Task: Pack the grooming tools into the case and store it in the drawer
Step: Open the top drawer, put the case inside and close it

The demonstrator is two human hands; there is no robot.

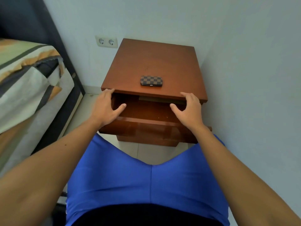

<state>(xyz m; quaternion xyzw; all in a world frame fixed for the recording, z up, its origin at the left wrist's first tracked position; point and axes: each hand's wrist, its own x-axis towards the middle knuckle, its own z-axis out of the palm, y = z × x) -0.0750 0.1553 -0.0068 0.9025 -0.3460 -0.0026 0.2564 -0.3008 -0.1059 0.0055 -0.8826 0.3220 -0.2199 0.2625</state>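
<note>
A small closed case (151, 81) with a brown checkered cover lies flat on the wooden nightstand top (153, 62), near its front edge. The top drawer (146, 121) below it is pulled partly out, and what shows of its inside is bare. My left hand (106, 108) hovers over the drawer's left end with the fingers spread, its fingertips at the nightstand's front left corner. My right hand (189, 110) is over the drawer's right end, fingers apart, fingertips at the top's front edge. Neither hand holds anything. No loose grooming tools are in view.
A bed (27, 88) with a patterned cover and a dark frame stands close on the left. A double wall socket (106, 41) sits behind the nightstand. The wall runs close along the right. My blue-clad knees (146, 181) are just in front of the drawer.
</note>
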